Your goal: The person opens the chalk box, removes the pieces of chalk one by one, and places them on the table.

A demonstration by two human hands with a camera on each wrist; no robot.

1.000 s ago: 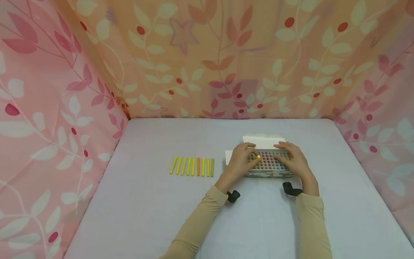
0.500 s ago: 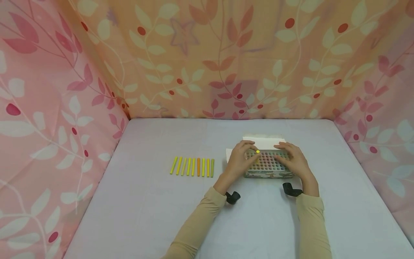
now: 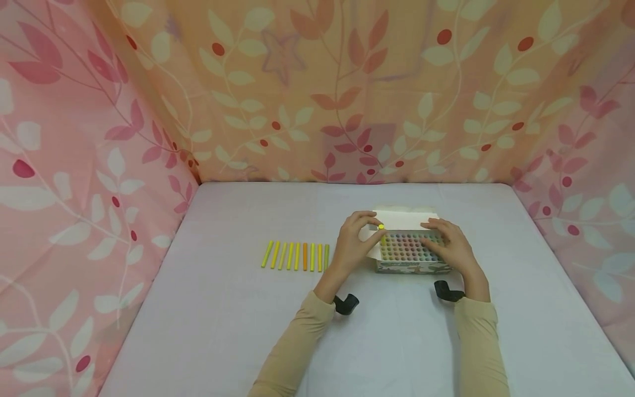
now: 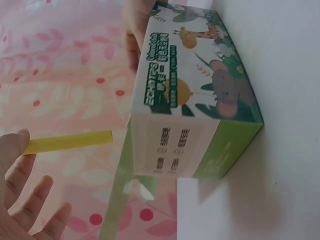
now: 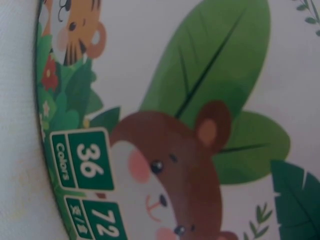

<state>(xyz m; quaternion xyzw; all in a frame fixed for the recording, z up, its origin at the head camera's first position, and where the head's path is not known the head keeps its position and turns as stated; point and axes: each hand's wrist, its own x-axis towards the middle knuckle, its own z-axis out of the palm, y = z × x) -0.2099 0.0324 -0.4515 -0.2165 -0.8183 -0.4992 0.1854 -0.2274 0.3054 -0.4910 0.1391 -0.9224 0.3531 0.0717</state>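
Note:
My left hand [image 3: 353, 242] pinches a yellow chalk stick [image 4: 70, 142] by its upper end between thumb and fingertips. It is at the left end of an open chalk box [image 3: 414, 267], and in the left wrist view the stick is apart from the box. Rows of coloured chalk ends [image 3: 409, 245] fill the box. At its right end my right hand [image 3: 453, 245] rests on the box, fingers spread over the top and back edge. The box's animal-printed side [image 5: 165, 150] fills the right wrist view, where no fingers show.
To the left, several yellow and greenish chalk sticks [image 3: 296, 256] and one orange stick [image 3: 305, 257] lie in a row on the white table [image 3: 223, 331]. The box's white lid flap [image 3: 404, 218] stands raised behind it. Floral curtains [image 3: 297, 110] enclose the back and sides.
My left hand has drawn back to the left from over the box, bringing the yellow chalk stick to the left edge. The right hand and the row of sticks stay put.

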